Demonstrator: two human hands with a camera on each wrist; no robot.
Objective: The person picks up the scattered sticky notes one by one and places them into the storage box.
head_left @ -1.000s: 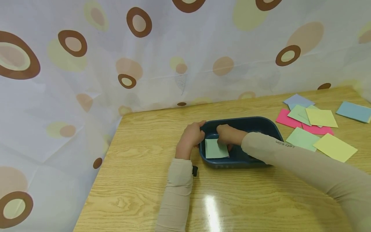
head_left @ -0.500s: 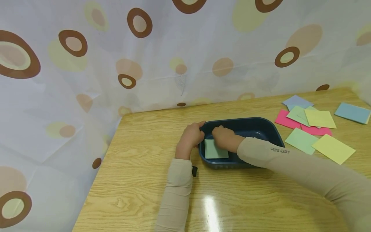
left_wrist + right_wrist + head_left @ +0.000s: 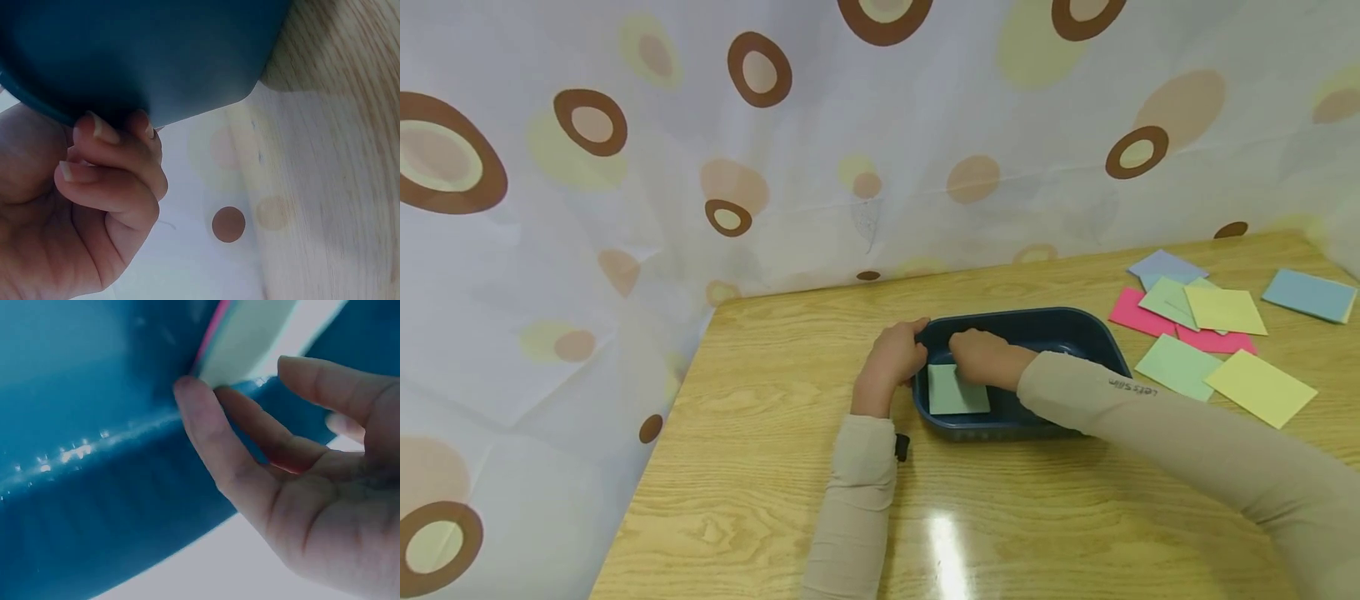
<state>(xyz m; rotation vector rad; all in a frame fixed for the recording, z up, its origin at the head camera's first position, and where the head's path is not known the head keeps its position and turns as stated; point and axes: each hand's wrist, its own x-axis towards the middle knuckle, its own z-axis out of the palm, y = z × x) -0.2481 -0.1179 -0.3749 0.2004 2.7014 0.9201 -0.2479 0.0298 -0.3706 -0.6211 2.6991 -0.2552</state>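
A dark blue plastic bin (image 3: 1060,329) stands on the wooden table. My left hand (image 3: 895,354) grips its left end; in the left wrist view, fingers (image 3: 112,187) curl up against the rim. Inside the bin's left part lies a pale green paper square (image 3: 955,396), with a pink edge showing beneath it in the right wrist view. My right hand (image 3: 988,358) reaches into the bin over the paper's upper right corner. In the right wrist view its fingertips (image 3: 195,394) are right at the paper's edge, thumb and fingers spread apart.
Right of the bin lie loose coloured papers: pink (image 3: 1138,312), green (image 3: 1180,367), yellow (image 3: 1262,387) and lilac (image 3: 1167,265) ones, partly overlapping. A blue stack (image 3: 1309,295) sits farther right. A patterned curtain (image 3: 820,125) hangs behind the table (image 3: 760,500).
My right hand has shifted slightly left within the bin, nearer the far wall, then stayed nearly still. My left hand keeps its hold on the bin's left end.
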